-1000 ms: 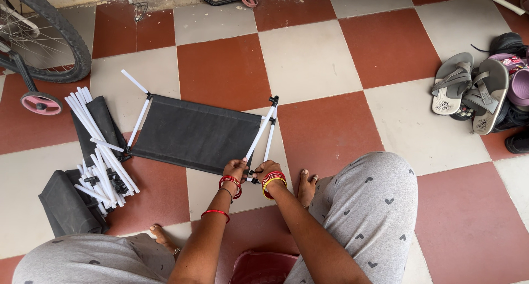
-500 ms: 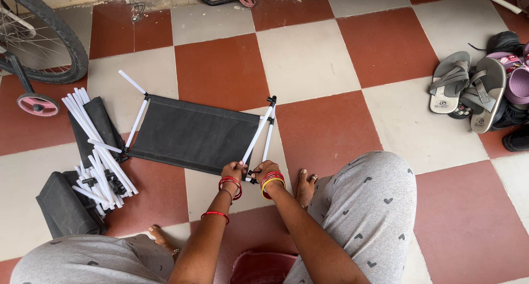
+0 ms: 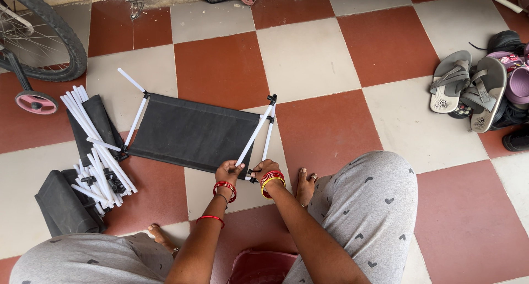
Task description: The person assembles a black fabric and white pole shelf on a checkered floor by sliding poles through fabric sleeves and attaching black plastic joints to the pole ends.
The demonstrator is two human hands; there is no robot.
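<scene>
Black fabric panel (image 3: 193, 132), thin white tubes (image 3: 254, 134), both hands (image 3: 228, 170) gripping

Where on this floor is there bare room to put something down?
Bare tiles lie between the black fabric panel and the sandals, and beyond the panel toward the wall. It is crowded at the pile of white tubes, and where both hands work.

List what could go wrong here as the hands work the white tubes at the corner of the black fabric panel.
1. Both hands, left hand and right hand, crowd one small black connector; a finger could get pinched.
2. The right foot lies right beside that corner; a slipping white tube might jab it.
3. The loose tube pile nearby could roll or tangle if knocked.
</scene>
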